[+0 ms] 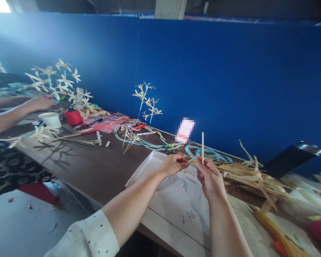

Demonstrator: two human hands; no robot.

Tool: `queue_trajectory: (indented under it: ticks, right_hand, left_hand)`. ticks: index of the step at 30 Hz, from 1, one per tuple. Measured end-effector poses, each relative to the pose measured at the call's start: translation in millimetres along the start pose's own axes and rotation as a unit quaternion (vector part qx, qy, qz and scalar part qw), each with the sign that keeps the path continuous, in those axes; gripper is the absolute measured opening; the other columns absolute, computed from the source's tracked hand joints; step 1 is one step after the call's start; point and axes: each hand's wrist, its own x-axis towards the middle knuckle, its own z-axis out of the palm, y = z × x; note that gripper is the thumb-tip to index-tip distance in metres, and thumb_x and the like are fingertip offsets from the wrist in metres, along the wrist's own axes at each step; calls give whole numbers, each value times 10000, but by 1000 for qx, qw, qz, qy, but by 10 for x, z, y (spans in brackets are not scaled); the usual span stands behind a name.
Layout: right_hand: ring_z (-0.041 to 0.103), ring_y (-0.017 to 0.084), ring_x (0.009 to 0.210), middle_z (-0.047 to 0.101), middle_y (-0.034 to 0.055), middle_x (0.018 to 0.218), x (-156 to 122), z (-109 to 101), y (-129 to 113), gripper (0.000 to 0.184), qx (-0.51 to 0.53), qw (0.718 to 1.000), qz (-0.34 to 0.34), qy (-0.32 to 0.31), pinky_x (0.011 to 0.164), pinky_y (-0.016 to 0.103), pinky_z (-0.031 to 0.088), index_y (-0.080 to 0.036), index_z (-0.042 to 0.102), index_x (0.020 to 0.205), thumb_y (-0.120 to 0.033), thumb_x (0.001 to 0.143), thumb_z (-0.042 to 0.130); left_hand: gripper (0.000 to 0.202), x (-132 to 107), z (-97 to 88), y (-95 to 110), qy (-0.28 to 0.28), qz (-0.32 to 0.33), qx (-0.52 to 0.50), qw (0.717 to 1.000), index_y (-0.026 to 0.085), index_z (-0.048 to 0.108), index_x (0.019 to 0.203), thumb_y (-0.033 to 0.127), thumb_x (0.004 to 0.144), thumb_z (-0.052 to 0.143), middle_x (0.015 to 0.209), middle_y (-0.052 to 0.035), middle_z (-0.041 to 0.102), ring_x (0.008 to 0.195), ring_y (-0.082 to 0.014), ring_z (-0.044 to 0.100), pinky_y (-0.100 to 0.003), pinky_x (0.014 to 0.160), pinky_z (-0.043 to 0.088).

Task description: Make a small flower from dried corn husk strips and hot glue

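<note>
My right hand (210,176) is closed on a thin pale strip (202,148), which stands upright between thumb and fingers. Just to its left, my left hand (173,164) has its fingers pinched together; whatever may be in them is too small to make out. Both hands are above a white box lid (171,210) with red handwriting on it. Dried, straw-coloured husk strips (238,175) lie to the right of my right hand. Behind the hands is a loop of light-blue ribbon (219,154).
Two stems of pale husk flowers (147,101) stand at the back by the blue partition (230,71). A black cylinder (291,159) and yellow-handled tool (278,233) lie right. At left, another person's hand (41,103) is near more flowers, a white cup (50,120) and red spool (74,117).
</note>
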Motion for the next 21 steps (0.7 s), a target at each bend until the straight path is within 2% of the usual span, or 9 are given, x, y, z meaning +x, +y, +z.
queue_trajectory:
  ticks: [5,11,18,21]
  right_hand:
    - [246,32,406,350,-88,511,9,-19,7,437,-1,1000,-6,-11,375,178,142,-177,628,981,-328,598,774]
    - [240,28,407,331,-89,508,14,-14,5,408,14,1000,-4,3,365,165,148,-168,645,945,-331,597,783]
    - [249,17,404,467,-52,584,42,-15,23,401,26,999,-19,36,345,169,145,-171,664,873,-376,560,806]
    - [295,21,424,588,7,735,35,-18,14,407,15,998,-25,52,348,175,172,-183,682,889,-455,599,764]
  left_hand:
    - [346,9,-3,-11,-3,-4,2,1000,141,677,888,413,685,609,769,-26,636,630,-98,504,-208,572,367]
    - [368,-12,-15,26,-36,3,-21,999,119,671,839,440,663,627,683,-11,594,560,-79,442,-206,531,331]
    - [396,-8,2,34,-23,10,-39,999,104,661,847,455,665,633,674,-11,581,549,-71,439,-208,527,340]
    - [382,11,-1,3,8,5,-34,999,120,663,846,457,671,630,671,-4,582,534,-66,440,-207,526,350]
